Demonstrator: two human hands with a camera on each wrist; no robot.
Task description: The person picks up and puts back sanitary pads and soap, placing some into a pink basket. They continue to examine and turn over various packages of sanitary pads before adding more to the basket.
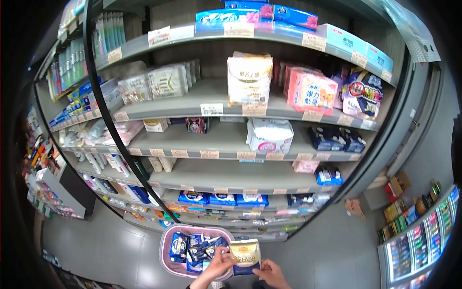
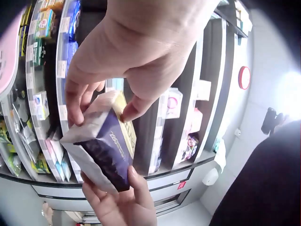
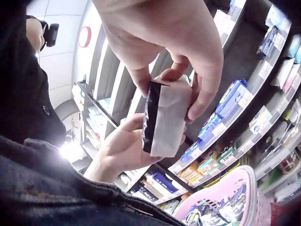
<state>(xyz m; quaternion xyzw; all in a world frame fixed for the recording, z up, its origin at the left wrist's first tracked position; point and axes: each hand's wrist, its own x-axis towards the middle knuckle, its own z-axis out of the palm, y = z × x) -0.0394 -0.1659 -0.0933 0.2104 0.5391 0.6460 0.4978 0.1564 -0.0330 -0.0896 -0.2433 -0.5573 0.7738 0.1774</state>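
Between both hands is a soft pack of sanitary pads (image 1: pixel 246 251), cream-gold above and navy below, held in front of the body. My left hand (image 1: pixel 219 264) grips its left side, thumb on the gold face in the left wrist view. Its lower right corner is pinched by my right hand (image 1: pixel 271 273). A plain white side of the pack (image 3: pixel 170 120) shows in the right wrist view, with fingers at both ends. Just left of the pack, a pink plastic basket (image 1: pixel 164 250) stands on the floor, holding several navy and blue packs (image 1: pixel 178 246).
A grey shelving unit (image 1: pixel 211 171) with price tags rises ahead, carrying pad packs such as a white pack (image 1: pixel 270 136) and a pink pack (image 1: pixel 313 92). Blue packs (image 1: pixel 222 198) line a lower shelf. A lit display case (image 1: pixel 421 236) stands at right on the tiled floor (image 1: pixel 332 250).
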